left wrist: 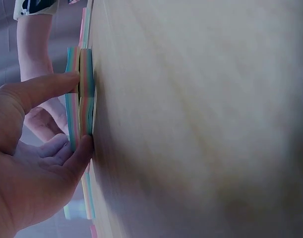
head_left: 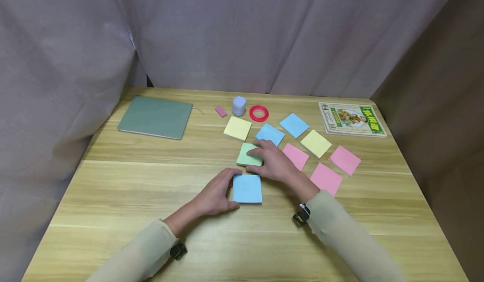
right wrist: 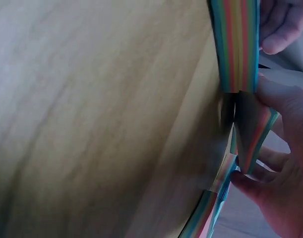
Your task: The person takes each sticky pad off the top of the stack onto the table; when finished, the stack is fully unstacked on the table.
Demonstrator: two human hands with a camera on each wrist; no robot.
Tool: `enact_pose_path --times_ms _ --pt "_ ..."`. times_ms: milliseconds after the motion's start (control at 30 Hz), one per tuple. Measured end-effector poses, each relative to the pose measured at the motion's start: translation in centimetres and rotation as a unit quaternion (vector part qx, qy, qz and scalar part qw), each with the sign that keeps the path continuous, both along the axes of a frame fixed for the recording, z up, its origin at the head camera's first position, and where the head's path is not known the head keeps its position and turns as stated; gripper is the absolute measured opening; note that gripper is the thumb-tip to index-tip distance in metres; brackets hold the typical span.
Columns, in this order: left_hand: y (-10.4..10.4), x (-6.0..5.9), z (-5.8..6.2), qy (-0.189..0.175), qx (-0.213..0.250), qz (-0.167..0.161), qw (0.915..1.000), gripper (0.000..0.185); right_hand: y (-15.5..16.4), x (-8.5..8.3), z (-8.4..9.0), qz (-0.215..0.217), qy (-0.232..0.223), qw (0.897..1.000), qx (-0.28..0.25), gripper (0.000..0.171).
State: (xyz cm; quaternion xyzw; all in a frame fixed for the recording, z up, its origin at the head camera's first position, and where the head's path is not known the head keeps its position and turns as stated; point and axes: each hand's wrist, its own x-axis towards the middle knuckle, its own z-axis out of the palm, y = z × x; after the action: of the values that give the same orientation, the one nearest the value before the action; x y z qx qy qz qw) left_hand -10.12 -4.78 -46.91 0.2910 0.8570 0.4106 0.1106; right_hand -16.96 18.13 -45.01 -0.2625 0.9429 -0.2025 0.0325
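Observation:
A blue sticky note pad [head_left: 247,188] lies near the middle of the table. My left hand [head_left: 215,191] grips it from the left, with the thumb by the near edge and a finger at the far edge. Seen in the left wrist view, the multicoloured stack [left wrist: 86,111] has two layers with a thin gap. Just beyond it, my right hand [head_left: 275,162] holds a green sticky note pad [head_left: 245,155] between thumb and fingers. The right wrist view shows this pad [right wrist: 264,136] tilted, its dark underside partly visible.
Right of my hands lie blue [head_left: 294,125], yellow [head_left: 316,143] and pink pads [head_left: 345,160]. Another yellow pad [head_left: 237,128] sits behind, near a red tape ring [head_left: 253,118], a pale lidded jar [head_left: 238,106] and a pink eraser-like block [head_left: 221,112]. A green notebook [head_left: 156,117] and booklets [head_left: 353,119] lie farther out.

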Motion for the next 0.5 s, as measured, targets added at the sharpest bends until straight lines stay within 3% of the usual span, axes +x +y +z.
enact_pose_path --times_ms 333,500 --pt "-0.04 0.17 0.04 0.0 0.009 0.005 1.0 0.085 -0.05 0.02 -0.22 0.004 -0.011 0.999 0.031 0.044" --pt "0.08 0.04 -0.09 -0.002 0.0 0.003 1.0 0.085 0.3 0.65 0.44 0.002 -0.012 1.0 0.013 0.041"
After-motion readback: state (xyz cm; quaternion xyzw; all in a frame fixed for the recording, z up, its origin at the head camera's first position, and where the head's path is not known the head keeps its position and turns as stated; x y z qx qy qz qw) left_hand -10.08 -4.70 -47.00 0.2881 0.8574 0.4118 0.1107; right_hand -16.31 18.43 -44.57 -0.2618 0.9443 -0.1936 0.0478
